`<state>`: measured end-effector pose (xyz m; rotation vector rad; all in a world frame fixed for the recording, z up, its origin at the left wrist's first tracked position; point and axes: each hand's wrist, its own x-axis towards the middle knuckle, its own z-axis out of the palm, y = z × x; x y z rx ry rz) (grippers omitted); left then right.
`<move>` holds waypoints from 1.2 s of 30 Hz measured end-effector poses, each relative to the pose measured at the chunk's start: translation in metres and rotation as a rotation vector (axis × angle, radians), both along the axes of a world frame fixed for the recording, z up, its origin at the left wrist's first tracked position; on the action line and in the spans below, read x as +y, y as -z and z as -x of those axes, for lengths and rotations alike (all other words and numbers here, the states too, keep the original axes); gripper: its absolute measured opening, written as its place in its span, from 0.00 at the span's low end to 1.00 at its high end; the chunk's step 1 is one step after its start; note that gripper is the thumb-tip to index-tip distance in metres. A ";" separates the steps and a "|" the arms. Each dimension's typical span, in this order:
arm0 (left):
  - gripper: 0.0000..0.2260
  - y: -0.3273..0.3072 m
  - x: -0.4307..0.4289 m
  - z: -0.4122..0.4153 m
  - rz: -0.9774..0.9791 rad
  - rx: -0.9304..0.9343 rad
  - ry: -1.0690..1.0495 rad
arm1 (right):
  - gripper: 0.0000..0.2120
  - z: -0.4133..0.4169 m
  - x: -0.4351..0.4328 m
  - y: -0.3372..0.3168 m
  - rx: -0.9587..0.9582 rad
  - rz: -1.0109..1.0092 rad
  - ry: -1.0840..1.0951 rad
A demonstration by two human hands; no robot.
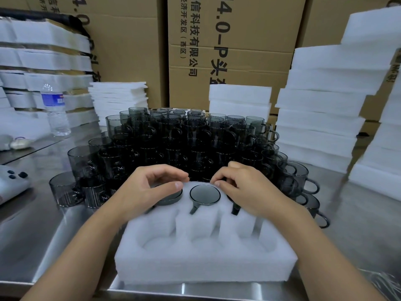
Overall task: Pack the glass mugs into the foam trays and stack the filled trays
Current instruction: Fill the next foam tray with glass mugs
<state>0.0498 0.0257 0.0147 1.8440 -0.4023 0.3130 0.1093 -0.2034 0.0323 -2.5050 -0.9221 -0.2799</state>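
L hand [149, 187] curls round left mug [171, 195] & R hand [245, 190] round right mug [235, 210], both in foam tray [206, 263] far row; glass prob hard, slippy, breaks easy, so hold by rim.

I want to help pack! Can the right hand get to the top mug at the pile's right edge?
Probably yes: that mug stands uncovered at the pile's edge, close beside the right hand.
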 end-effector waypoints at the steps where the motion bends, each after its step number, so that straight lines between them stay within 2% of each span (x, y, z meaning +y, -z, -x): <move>1: 0.09 0.000 0.000 0.000 0.002 0.003 -0.001 | 0.08 0.000 0.000 0.000 0.003 -0.003 0.000; 14: 0.08 0.001 0.002 0.000 0.003 0.012 0.010 | 0.07 0.004 0.000 0.001 -0.039 -0.050 0.013; 16: 0.08 0.001 0.002 0.000 0.001 0.009 0.011 | 0.07 0.005 0.001 0.001 -0.101 -0.089 0.004; 18: 0.08 0.001 0.002 0.000 0.003 0.007 0.012 | 0.07 0.006 0.000 -0.002 -0.245 -0.185 0.014; 20: 0.08 0.001 0.002 -0.001 0.006 0.010 0.013 | 0.07 0.002 -0.002 -0.011 -0.391 -0.281 0.076; 23: 0.08 0.001 0.002 -0.002 0.013 0.016 0.020 | 0.13 -0.011 -0.003 -0.030 -0.477 -0.359 0.230; 26: 0.12 0.002 0.002 -0.002 0.016 0.015 0.023 | 0.23 -0.030 -0.006 -0.047 -0.445 -0.279 0.413; 28: 0.12 0.002 0.003 -0.002 0.017 0.016 0.024 | 0.26 -0.038 -0.008 -0.051 -0.406 -0.182 0.481; 33: 0.12 0.002 0.003 -0.003 0.005 0.014 0.025 | 0.23 -0.044 -0.008 -0.041 -0.360 -0.097 0.457; 36: 0.11 0.002 0.003 -0.003 0.001 0.023 0.021 | 0.19 -0.046 -0.007 -0.036 -0.411 -0.049 0.458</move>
